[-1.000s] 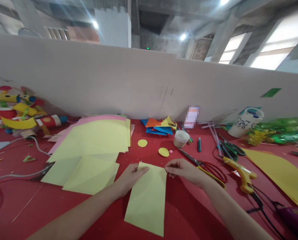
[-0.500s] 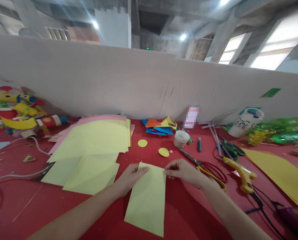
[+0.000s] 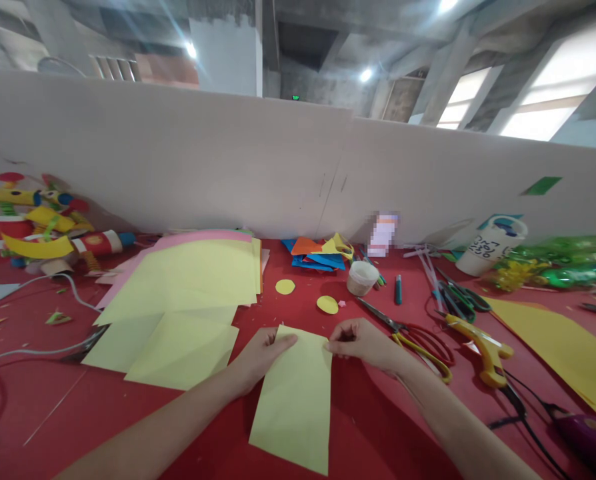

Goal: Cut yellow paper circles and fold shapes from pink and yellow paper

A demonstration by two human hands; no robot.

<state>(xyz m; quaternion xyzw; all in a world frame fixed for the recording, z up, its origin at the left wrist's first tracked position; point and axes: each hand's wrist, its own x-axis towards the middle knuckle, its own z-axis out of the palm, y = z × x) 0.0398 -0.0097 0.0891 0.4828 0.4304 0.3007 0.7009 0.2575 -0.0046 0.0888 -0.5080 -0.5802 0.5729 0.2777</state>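
A pale yellow sheet of paper (image 3: 295,400) is held by its two far corners, its near end reaching toward the bottom of the view. My left hand (image 3: 263,353) pinches the far left corner with the thumb on top. At the far right corner, the thumb and fingers of my right hand (image 3: 358,341) are closed on the edge. Beyond the sheet lie two yellow paper circles (image 3: 285,287) on the red tabletop (image 3: 378,427). Scissors with red and yellow handles (image 3: 403,330) rest to the right of my right hand.
Stacked yellow and pink sheets (image 3: 188,273) spread at left. A small white tub (image 3: 363,277), a yellow glue gun (image 3: 488,350), dark green scissors (image 3: 461,300) and a yellow-orange sheet (image 3: 563,353) lie right. Paper models (image 3: 43,227) stand far left; a pale partition (image 3: 203,153) closes off the back.
My right hand has shifted very slightly at the sheet's corner, and its wrist has turned a little. The sheet and my left hand stay nearly in place.
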